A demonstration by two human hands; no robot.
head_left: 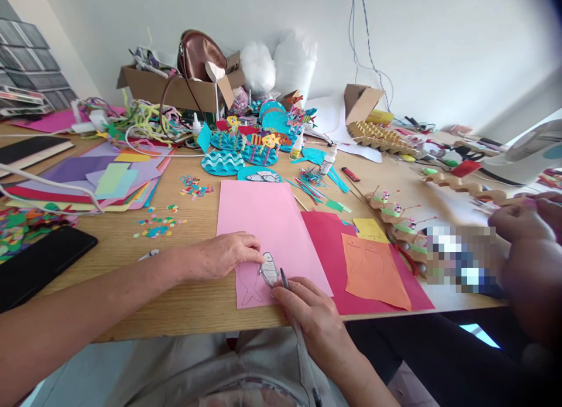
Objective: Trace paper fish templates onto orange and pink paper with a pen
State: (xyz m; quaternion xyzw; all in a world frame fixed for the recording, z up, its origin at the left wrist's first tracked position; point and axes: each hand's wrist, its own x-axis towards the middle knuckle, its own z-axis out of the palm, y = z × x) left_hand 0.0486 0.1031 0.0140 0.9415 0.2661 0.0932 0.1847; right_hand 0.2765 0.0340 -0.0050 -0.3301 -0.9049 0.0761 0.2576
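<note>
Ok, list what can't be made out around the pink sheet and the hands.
Head view only:
- Pencil tip: hidden where it meets the fish cutout; contact unclear.
- Right hand: its fingers curl under, grip hidden.
- Pink sheet: part covered by the left hand.
- Pixelated patch: blurred, contents unreadable.

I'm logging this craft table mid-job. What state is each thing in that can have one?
Left hand: flat, pinning the fish template.
Right hand: gripping a pen.
Fish template: lying on the pink paper.
Pink paper: flat, a fish outline drawn by its near edge.
Pen: tip against the template.
Cardboard box: open, flaps up.
Phone: screen dark.
</note>
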